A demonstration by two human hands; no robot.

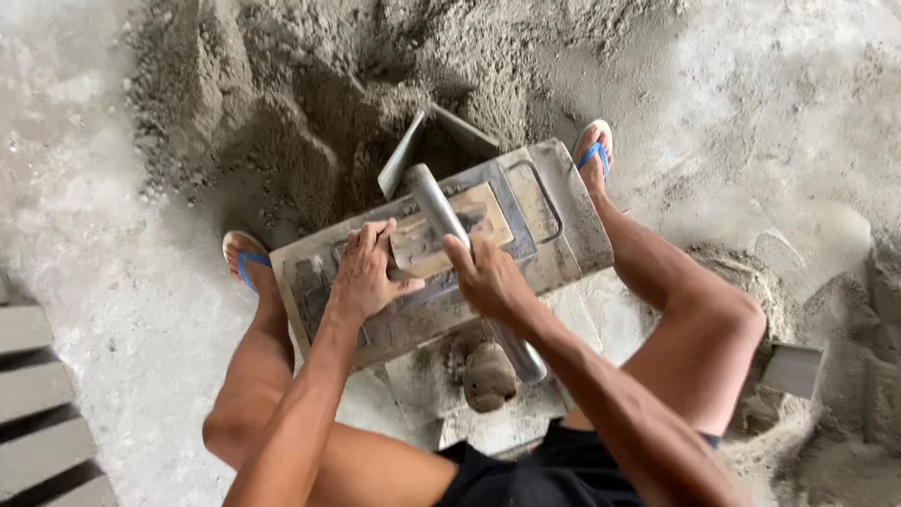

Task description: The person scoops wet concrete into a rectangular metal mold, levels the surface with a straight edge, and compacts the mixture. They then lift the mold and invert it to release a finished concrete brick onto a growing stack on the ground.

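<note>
The right hand (488, 277) gripped the shovel's metal handle (449, 225); the left hand (364, 277) lay open, pressing a wooden plate (450, 239) flat into the steel block mould (441, 253), which sat on the floor beside the damp sand-cement heap (282, 113), between sandalled feet.

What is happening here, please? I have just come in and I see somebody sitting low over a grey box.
A person squats over a metal block mould beside a heap of grey sandy mix. The left hand lies flat on a wooden board set in the mould. The right hand holds a metal pipe handle that runs to a shovel blade at the heap's edge. Feet in blue flip-flops stand at both sides.
</note>
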